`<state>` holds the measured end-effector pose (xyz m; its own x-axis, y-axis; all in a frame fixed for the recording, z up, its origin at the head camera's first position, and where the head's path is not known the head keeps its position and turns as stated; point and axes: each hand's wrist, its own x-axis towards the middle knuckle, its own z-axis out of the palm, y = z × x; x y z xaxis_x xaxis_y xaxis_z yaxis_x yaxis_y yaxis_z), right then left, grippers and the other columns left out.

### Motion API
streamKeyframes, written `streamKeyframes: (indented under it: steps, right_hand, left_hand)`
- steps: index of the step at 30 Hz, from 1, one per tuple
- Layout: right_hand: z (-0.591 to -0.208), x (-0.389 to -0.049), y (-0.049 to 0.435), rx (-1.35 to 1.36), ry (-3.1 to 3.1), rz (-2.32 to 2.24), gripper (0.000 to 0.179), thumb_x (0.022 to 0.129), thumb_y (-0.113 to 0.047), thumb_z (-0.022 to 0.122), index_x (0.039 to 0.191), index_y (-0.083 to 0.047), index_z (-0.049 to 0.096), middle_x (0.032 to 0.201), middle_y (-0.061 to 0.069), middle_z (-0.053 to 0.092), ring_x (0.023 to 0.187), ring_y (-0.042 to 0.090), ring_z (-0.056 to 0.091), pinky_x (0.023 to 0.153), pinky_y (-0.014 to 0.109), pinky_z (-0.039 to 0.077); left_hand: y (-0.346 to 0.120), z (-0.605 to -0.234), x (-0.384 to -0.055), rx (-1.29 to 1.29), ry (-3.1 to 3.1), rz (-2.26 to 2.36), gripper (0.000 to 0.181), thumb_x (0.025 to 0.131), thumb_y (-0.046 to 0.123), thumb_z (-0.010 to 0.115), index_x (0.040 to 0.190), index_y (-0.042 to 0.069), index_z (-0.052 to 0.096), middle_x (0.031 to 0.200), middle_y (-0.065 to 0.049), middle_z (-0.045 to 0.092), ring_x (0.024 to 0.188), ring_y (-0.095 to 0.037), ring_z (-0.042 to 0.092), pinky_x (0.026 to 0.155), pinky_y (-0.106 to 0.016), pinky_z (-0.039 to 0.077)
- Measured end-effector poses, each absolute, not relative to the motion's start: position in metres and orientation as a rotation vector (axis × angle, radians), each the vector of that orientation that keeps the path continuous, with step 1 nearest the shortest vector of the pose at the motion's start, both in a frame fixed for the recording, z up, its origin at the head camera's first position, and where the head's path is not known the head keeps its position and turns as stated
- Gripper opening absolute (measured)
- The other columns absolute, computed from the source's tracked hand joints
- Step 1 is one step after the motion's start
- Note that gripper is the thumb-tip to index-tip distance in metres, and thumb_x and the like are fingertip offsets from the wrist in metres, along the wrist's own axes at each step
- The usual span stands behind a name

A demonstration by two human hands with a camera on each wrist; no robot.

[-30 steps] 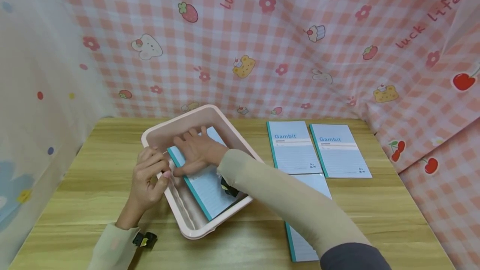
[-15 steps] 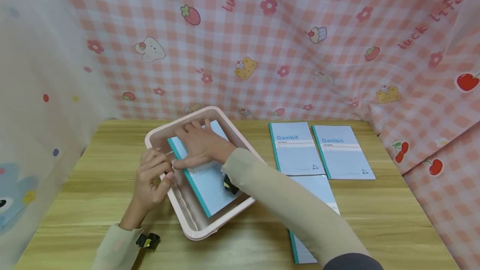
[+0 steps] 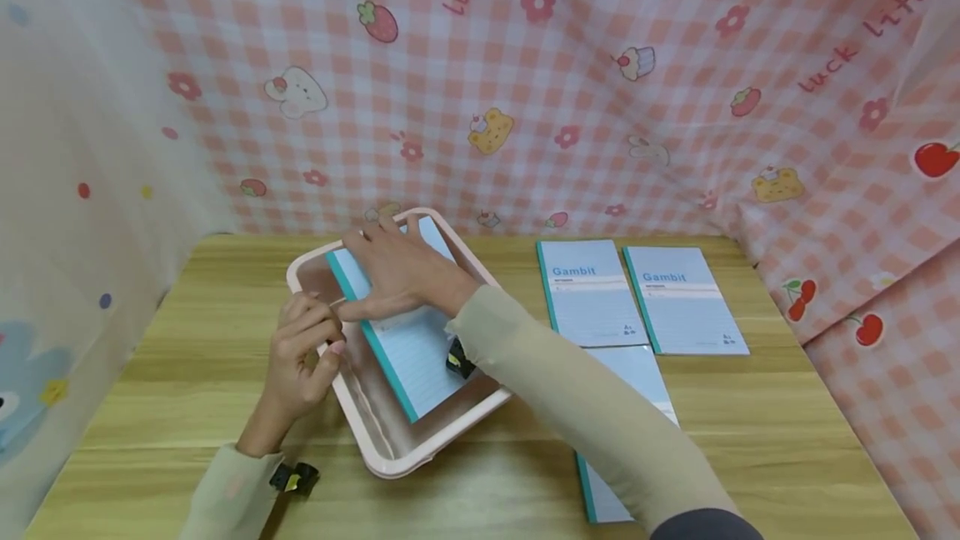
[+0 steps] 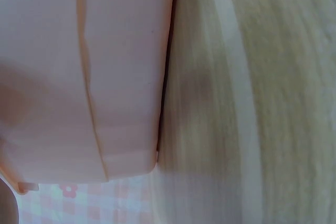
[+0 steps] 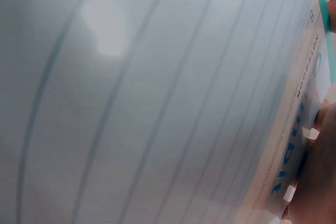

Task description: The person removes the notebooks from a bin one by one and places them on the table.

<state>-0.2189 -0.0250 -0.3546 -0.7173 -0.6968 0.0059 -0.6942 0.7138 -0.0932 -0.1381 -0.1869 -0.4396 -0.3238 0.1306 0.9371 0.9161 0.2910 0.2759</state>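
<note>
A pale pink plastic bin stands at an angle on the wooden table. My left hand grips its left rim; in the left wrist view the bin's outer wall rises beside the table. Over the bin, my right hand holds a light blue notebook with a teal spine, thumb at the spine side and fingers towards the far end. The notebook's far end overlaps the back rim. Its lined cover fills the right wrist view, with the fingers at the right edge. The fingertips are partly hidden.
Two similar "Gambit" notebooks, a left one and a right one, lie side by side at the back right. Nearer, another notebook and one more are partly covered by the right sleeve. A checked cloth hangs behind the table.
The right hand has moved up with the notebook, raising it from lower inside the bin to about rim height. The left hand stays on the rim, and the other notebooks have not moved.
</note>
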Motion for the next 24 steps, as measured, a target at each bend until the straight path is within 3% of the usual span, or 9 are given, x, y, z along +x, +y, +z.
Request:
streamKeyframes:
  steps: [3,11,18,24]
  right_hand:
    - [-0.350,-0.217,-0.023,-1.200,2.900,-0.171,0.070,0.082,-0.080,0.051,0.125,-0.026,0.045,0.121,-0.005,0.051,0.119,0.020,0.045,0.097,0.048,0.032]
    - [-0.333,-0.209,-0.023,-1.249,2.905,-0.200,0.066,0.080,-0.073,0.053,0.127,-0.027,0.043,0.116,-0.007,0.050,0.112,0.015,0.043,0.095,0.043,0.026]
    - [-0.316,-0.202,-0.025,-1.289,2.972,-0.150,0.064,0.079,-0.076,0.054,0.117,-0.026,0.043,0.103,-0.007,0.047,0.095,0.013,0.041,0.088,0.038,0.025]
    - [-0.298,-0.195,-0.018,-1.279,3.001,-0.182,0.066,0.078,-0.072,0.057,0.123,-0.026,0.044,0.107,-0.007,0.047,0.099,0.013,0.040,0.091,0.040,0.025]
  left_hand:
    - [-0.185,-0.438,-0.138,-0.967,-1.669,-1.128,0.045,0.099,0.029,0.054,0.058,0.011,0.052,0.063,-0.003,0.049,0.073,-0.024,0.042,0.097,-0.045,0.036]
    - [-0.185,-0.439,-0.140,-0.965,-1.651,-1.134,0.051,0.102,0.035,0.054,0.058,0.008,0.052,0.065,-0.006,0.050,0.073,-0.024,0.041,0.093,-0.040,0.034]
    - [-0.187,-0.441,-0.141,-0.961,-1.650,-1.131,0.049,0.101,0.032,0.054,0.059,0.005,0.053,0.068,-0.008,0.055,0.075,-0.025,0.043,0.089,-0.038,0.033]
    - [-0.186,-0.442,-0.141,-0.964,-1.644,-1.131,0.045,0.099,0.027,0.055,0.059,0.006,0.052,0.065,-0.007,0.053,0.075,-0.025,0.043,0.094,-0.039,0.035]
